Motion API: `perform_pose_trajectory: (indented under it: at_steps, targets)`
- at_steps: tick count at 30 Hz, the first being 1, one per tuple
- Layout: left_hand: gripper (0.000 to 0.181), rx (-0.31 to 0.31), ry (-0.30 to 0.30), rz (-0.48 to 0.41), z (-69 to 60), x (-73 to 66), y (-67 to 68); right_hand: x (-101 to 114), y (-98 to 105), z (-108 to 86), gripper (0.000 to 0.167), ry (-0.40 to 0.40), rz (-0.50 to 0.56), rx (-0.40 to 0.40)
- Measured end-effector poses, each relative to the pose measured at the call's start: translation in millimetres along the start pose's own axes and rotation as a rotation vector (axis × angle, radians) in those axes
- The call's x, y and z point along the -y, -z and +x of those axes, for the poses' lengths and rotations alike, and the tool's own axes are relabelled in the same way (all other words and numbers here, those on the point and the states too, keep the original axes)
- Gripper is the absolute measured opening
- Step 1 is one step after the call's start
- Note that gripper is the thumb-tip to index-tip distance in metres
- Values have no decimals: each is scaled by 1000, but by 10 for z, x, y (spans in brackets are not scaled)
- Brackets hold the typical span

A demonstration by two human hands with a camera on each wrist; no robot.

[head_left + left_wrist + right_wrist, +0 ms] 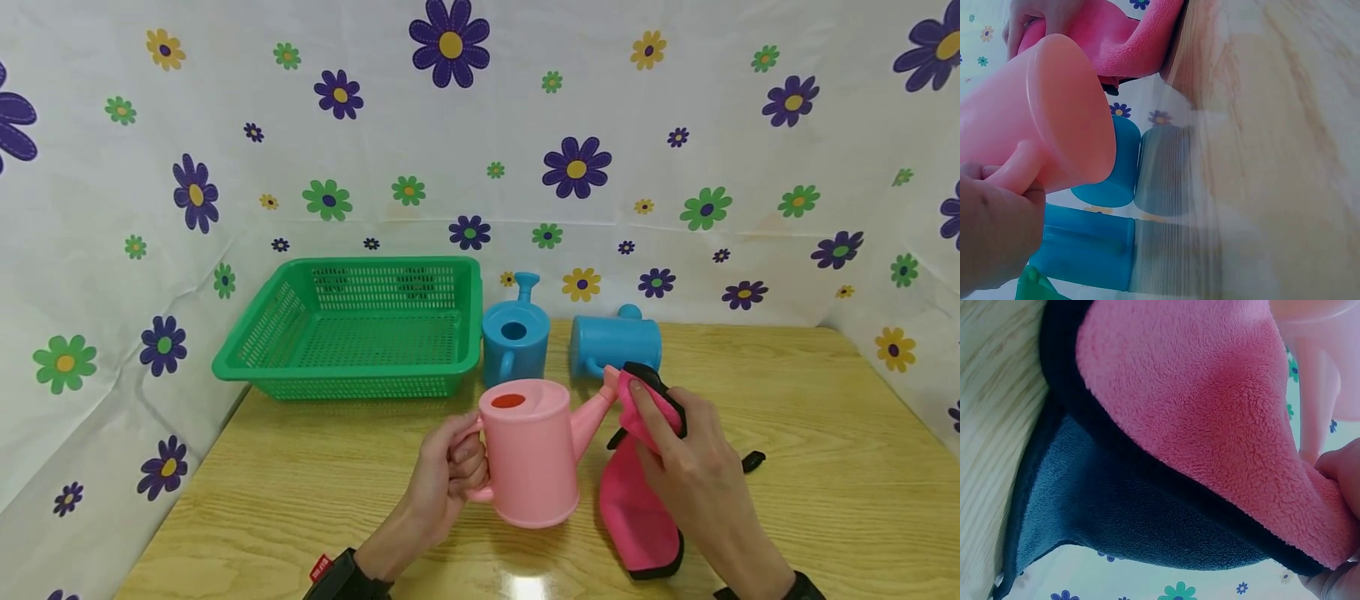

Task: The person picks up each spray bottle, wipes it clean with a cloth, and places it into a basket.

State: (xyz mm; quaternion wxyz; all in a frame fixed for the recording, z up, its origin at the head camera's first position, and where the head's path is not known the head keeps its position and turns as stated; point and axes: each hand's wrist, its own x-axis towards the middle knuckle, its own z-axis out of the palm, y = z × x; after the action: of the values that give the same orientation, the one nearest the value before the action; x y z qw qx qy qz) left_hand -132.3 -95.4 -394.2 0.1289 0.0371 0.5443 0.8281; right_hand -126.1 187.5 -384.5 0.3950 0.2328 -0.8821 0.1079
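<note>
A pink watering can (531,458) is held up over the table, its handle gripped by my left hand (450,467). Its spout (592,421) points up to the right. My right hand (693,458) pinches a pink and black fleecy cloth (641,517) at the spout's tip, with the rest of the cloth hanging down. In the right wrist view, the cloth (1191,406) shows a pink side and a dark side. The can's base (1079,112) faces the left wrist camera.
Behind the can, one blue watering can (515,337) stands upright, and another blue watering can (615,343) lies on its side. A green plastic basket (352,385) sits at the back left of the wooden table (300,500). A flowered white sheet (480,125) hangs behind.
</note>
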Motion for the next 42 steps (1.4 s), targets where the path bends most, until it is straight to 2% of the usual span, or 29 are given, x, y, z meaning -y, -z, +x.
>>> perform_pose_trajectory:
  at_steps: [14, 22, 29, 33, 42]
  targets:
    - [51, 14, 18, -50, -8, 18, 6, 24, -15, 6, 88, 32, 10, 23]
    - [52, 16, 28, -64, -8, 22, 1, 29, -42, 3, 86, 74, 67, -3]
    - [51, 31, 22, -80, -3, 22, -7, 42, -33, 16, 87, 81, 87, 12]
    - [51, 21, 32, -88, 1, 16, -14, 39, -26, 18, 85, 93, 97, 13]
    - [49, -11, 44, -88, 5, 12, -30, 60, -38, 14, 82, 147, 115, 75]
